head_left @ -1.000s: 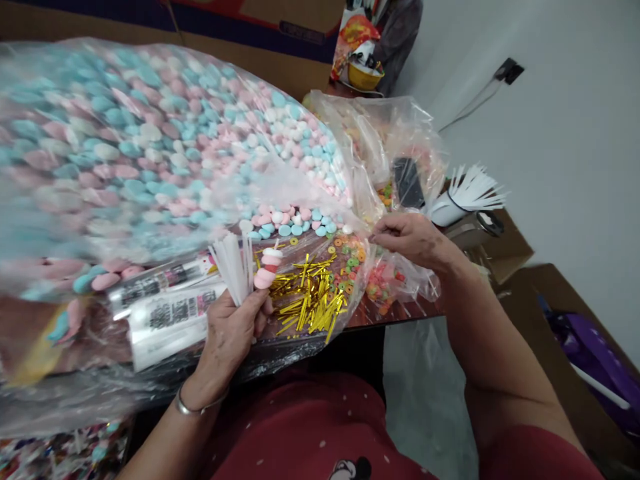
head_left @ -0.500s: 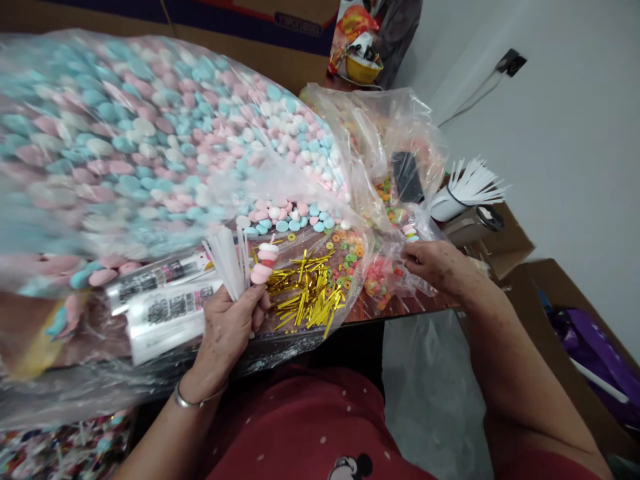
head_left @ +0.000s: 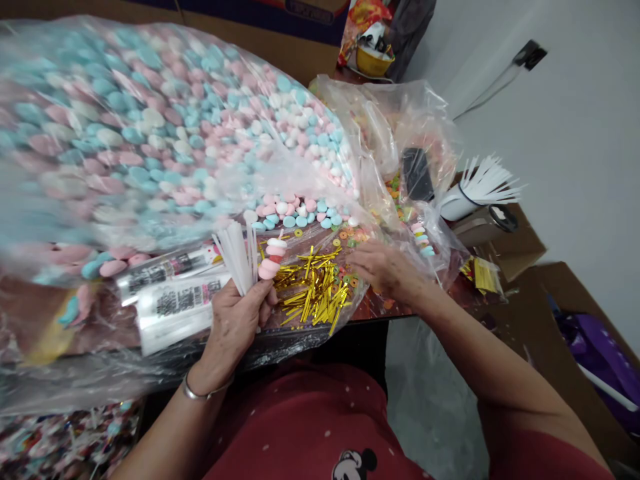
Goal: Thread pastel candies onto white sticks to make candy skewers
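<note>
My left hand [head_left: 244,310] is closed around the bottoms of a fan of white plastic sticks [head_left: 236,257]. In the same grip stands a candy skewer [head_left: 273,259] stacked with pink, white and red pieces. My right hand [head_left: 383,268] hovers over small ring candies [head_left: 347,237], its fingers stretched to the left and slightly blurred, with nothing visible in them. Between the hands lies a pile of gold twist ties [head_left: 315,293]. Right of that hand, another candy skewer [head_left: 423,240] lies on clear plastic.
A huge clear bag of pink, blue and white candies [head_left: 165,140] fills the left and back. Packs of clear bags [head_left: 175,307] lie beside my left hand. At right are a dark phone [head_left: 417,173], a cup of white sticks [head_left: 453,202] and a cardboard box [head_left: 527,243].
My right hand moved right along the plastic, then came back left over the ring candies, uncovering the skewer on the right. My left hand keeps its hold. The view shifted slightly.
</note>
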{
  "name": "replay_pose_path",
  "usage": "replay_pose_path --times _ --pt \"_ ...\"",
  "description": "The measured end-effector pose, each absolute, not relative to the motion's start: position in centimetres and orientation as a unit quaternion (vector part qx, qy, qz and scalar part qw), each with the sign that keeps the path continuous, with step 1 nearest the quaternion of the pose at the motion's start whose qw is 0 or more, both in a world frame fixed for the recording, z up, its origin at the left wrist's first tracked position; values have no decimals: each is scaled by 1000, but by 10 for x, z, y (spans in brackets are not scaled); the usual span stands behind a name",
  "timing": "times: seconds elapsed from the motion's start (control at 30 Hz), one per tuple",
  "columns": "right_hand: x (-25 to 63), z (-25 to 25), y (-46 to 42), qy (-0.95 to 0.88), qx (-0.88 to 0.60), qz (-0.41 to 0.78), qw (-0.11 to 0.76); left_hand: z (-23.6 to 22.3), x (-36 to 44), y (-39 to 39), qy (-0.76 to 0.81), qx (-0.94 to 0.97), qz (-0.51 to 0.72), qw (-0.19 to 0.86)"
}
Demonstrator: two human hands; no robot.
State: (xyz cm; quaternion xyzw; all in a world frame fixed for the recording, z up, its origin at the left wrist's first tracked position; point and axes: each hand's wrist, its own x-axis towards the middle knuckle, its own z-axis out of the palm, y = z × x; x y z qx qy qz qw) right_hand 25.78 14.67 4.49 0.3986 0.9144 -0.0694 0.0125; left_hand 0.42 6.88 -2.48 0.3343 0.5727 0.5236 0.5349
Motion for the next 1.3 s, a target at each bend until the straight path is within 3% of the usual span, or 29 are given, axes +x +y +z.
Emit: replay_pose_path --times 0.2,0.53,0.87,1.07,1.3 --pt "240 17 162 926 366 -69 64 -26 4 68 568 339 523 537" --pt "286 92 139 803 583 -38 -120 -24 5 69 567 327 526 543" --pt "334 87 121 813 582 -5 -10 -27 4 69 566 335 527 538" --pt "308 76 131 844 529 45 -79 -27 4 69 556 333 539 539" --pt "265 48 160 920 367 17 137 -25 4 69 568 334 523 541"
